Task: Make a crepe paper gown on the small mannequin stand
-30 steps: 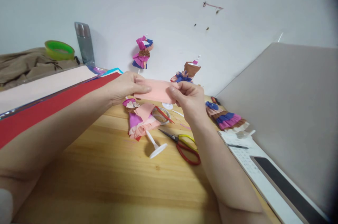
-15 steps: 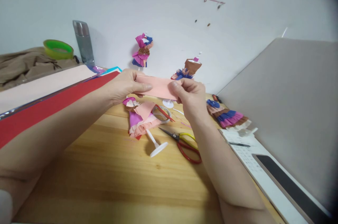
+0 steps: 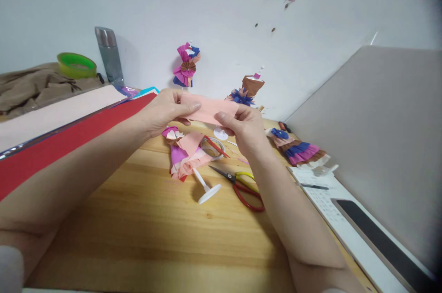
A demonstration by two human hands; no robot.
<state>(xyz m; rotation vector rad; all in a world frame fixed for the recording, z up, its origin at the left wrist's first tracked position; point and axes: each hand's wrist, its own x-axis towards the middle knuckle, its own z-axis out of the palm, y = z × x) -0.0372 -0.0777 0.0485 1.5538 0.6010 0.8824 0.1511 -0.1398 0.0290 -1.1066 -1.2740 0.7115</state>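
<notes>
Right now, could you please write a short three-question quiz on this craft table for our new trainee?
1. True or false: both hands hold the pink paper strip above the table.
2. Which lies on the wooden table nearest the right hand? A) green tape roll B) scissors C) metal flask
3. Fill in: the sheet under the left forearm is ____.

Key:
1. True: the left hand and the right hand each pinch one end.
2. B, the scissors.
3. Red: the red paper sheet.

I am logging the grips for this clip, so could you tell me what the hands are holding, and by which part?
Both hands hold one pink paper strip above the table: the left hand pinches its left end, the right hand its right end.
</notes>
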